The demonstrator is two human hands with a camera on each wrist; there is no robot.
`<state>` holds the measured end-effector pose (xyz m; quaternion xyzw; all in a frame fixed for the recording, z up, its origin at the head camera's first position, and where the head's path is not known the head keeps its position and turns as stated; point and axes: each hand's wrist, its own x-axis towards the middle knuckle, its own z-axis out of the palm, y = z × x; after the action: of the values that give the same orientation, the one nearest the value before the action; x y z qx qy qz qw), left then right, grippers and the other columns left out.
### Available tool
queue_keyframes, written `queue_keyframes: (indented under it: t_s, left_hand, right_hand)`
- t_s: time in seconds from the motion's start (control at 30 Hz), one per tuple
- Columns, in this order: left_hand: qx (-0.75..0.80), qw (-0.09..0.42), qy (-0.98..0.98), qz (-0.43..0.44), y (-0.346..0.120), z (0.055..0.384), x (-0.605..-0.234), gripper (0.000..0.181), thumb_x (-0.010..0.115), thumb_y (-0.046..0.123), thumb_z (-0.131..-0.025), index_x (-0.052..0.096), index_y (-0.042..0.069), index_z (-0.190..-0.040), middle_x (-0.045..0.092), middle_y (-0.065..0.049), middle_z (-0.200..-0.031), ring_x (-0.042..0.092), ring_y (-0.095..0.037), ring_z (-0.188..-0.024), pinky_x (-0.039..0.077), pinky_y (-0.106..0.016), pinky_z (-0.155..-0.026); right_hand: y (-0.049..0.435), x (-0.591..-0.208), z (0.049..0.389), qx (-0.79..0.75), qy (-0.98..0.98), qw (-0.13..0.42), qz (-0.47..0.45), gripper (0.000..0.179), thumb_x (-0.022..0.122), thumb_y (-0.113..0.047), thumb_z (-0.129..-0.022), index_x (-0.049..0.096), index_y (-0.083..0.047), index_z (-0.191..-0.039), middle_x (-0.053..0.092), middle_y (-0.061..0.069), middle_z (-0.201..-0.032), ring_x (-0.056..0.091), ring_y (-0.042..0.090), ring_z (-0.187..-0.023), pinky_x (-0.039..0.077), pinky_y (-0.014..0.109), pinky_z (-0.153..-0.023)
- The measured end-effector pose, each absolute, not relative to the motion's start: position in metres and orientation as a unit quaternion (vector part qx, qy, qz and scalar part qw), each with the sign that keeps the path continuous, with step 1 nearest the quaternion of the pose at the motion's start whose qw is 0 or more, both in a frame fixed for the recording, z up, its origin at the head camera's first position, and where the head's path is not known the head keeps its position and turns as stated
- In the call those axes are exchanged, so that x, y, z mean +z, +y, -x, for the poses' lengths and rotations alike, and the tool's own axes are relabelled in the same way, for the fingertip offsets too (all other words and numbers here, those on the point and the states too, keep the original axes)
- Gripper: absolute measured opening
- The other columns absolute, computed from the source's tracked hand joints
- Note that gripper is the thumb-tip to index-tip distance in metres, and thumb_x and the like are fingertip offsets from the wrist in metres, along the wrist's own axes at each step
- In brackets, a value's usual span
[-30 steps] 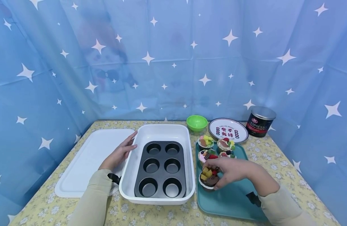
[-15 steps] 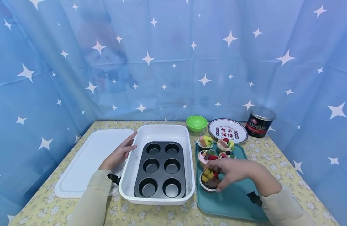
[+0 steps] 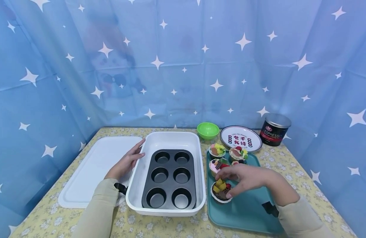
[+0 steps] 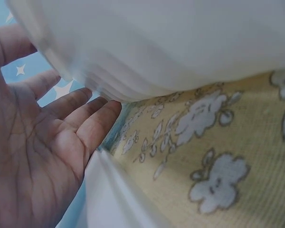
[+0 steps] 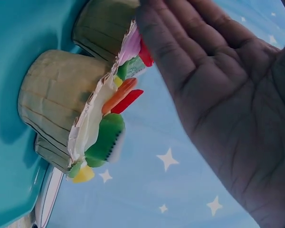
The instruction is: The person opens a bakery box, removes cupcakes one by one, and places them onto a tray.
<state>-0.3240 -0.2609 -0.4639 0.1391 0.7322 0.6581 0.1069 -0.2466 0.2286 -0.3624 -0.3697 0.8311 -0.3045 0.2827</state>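
Note:
My left hand (image 3: 127,162) rests against the left side of a white rectangular baking dish (image 3: 202,165), fingertips at its rim. From below, the left wrist view shows its fingers (image 4: 102,124) fairly straight under the dish wall. A dark muffin tin (image 3: 170,166) with several bare cups lies inside the dish. On the right, my right hand (image 3: 249,180) is spread over a chocolate cupcake (image 3: 222,195) with yellow fruit pieces on a teal tray (image 3: 242,215). Its thumb is at the cupcake's right edge; whether it touches is unclear. Several other fruit-topped cupcakes (image 3: 217,149) stand behind.
A white lid-like tray (image 3: 90,172) lies left of the dish, partly under the left forearm. Along the back right are a green bowl (image 3: 208,130), a white plate (image 3: 240,137) with red writing and a black espresso tin (image 3: 273,132). A starry blue curtain surrounds the table.
My right hand has eased slightly to the right. More of the chocolate cupcake shows, with the thumb now at its right edge. My left hand and the dish stay put.

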Motion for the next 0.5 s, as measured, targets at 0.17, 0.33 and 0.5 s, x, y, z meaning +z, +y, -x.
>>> queue_keyframes:
  t_s: [0.17,0.33,0.5]
  left_hand:
    - [0.64,0.107,0.751,-0.123,-0.26,0.323,-0.463,0.072,0.056,0.03,-0.103,0.016,0.032,-0.163,0.03,-0.017,-0.16,0.03,-0.026,-0.046,0.047,-0.032,-0.06]
    - [0.594,0.105,0.792,-0.088,-0.259,0.319,-0.459,0.075,0.058,0.046,-0.1,0.015,0.038,-0.162,0.017,-0.012,-0.166,0.044,-0.043,-0.134,0.036,-0.055,-0.109]
    - [0.531,0.091,0.84,-0.064,-0.258,0.319,-0.448,0.079,0.058,0.053,-0.099,0.014,0.036,-0.162,0.02,-0.015,-0.165,0.02,-0.04,-0.15,0.028,-0.063,-0.112]
  right_hand:
    - [0.232,-0.364,0.252,-0.344,0.808,0.236,0.417,0.052,0.075,-0.028,-0.093,0.058,-0.006,-0.137,0.062,0.013,-0.134,0.059,0.027,-0.125,0.046,0.048,-0.103]
    - [0.237,-0.36,0.262,-0.375,0.801,0.19,0.428,0.049,0.073,-0.022,-0.095,0.057,-0.005,-0.138,0.062,0.014,-0.134,0.059,0.035,-0.124,0.047,0.053,-0.1]
    - [0.241,-0.354,0.275,-0.375,0.814,0.136,0.421,0.045,0.071,-0.02,-0.096,0.058,-0.004,-0.136,0.064,0.011,-0.131,0.059,0.036,-0.123,0.049,0.045,-0.1]
